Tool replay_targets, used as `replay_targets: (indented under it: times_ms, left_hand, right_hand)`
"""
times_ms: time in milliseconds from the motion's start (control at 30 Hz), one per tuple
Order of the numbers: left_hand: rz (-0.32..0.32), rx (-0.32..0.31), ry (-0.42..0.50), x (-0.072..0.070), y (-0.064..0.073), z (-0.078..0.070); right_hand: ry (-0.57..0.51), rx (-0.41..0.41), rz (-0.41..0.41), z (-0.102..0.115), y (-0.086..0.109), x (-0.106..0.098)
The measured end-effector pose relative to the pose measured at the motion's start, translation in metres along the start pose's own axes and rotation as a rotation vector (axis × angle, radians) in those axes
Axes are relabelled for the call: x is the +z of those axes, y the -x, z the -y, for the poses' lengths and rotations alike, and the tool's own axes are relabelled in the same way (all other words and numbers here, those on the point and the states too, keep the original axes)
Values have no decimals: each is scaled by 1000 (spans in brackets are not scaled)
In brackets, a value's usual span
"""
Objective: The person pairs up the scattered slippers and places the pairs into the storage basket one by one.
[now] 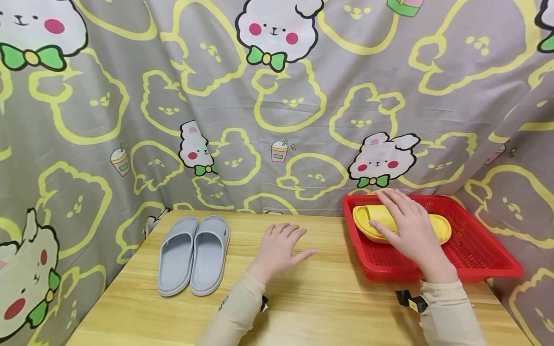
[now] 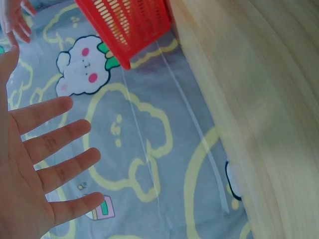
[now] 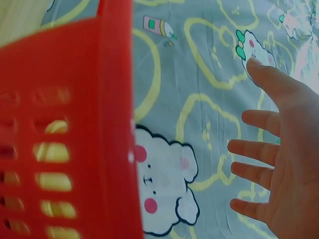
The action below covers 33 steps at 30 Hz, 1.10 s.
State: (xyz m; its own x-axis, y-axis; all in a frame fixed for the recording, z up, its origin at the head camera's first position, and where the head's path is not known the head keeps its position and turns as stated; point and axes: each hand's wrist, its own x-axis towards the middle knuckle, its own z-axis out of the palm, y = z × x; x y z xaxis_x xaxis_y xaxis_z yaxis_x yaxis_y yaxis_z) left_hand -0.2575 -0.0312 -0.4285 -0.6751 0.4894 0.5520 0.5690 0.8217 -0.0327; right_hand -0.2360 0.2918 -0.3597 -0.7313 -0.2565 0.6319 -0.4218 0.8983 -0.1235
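Observation:
My right hand (image 1: pixel 411 230) hovers over the red plastic basket (image 1: pixel 376 274), fingers spread and nothing held. Below it in the head view, partly covered by the hand, lies a pair of yellow slippers (image 1: pixel 374 218), one apparently stacked on the other. In the right wrist view the fingers (image 3: pixel 254 152) are extended beside the basket wall (image 3: pixel 114 149), and yellow shows through its slots. My left hand (image 1: pixel 279 250) is over the middle of the table, fingers spread, holding nothing. A pair of grey slippers (image 1: pixel 209 257) lies side by side on the table to its left, toes toward the back.
The wooden table (image 1: pixel 311 307) backs onto a grey curtain (image 1: pixel 303 105) with yellow outlines and white cartoon animals, which also hangs at both sides. The basket stands at the table's right back corner. Dark wrist straps (image 1: pixel 411 301) sit on the sleeves.

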Motion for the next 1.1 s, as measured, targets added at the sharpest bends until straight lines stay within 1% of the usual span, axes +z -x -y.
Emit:
replay_targets:
  times_ms: [100,200,333,500,633,800,967,1100]
  left_hand:
    - [-17,9,-4,-2,4,4]
    - [-20,23,-12,-5,7,8]
    - [-35,63,-19,-5,10,15]
    - [-64,92,-13,-4,15,26]
    - [-85,106,-11,-8,19,35]
    - [-110,115,-20,-14,23,47]
    - [-107,111,-21,-20,30,59]
    - [-109,104,-43,-23,35,68]
  right_hand:
    - [-6,-34,-17,4,-1,5]
    - [-12,-69,-28,10,-1,10]
    - [-13,-101,-37,16,0,16]
    - [-9,-134,-27,23,-1,24]
    - [10,-163,-5,28,-2,31]
    - [16,-183,24,35,-1,38]
    - [-1,-206,41,42,0,44]
    - [-17,-212,64,48,2,49]
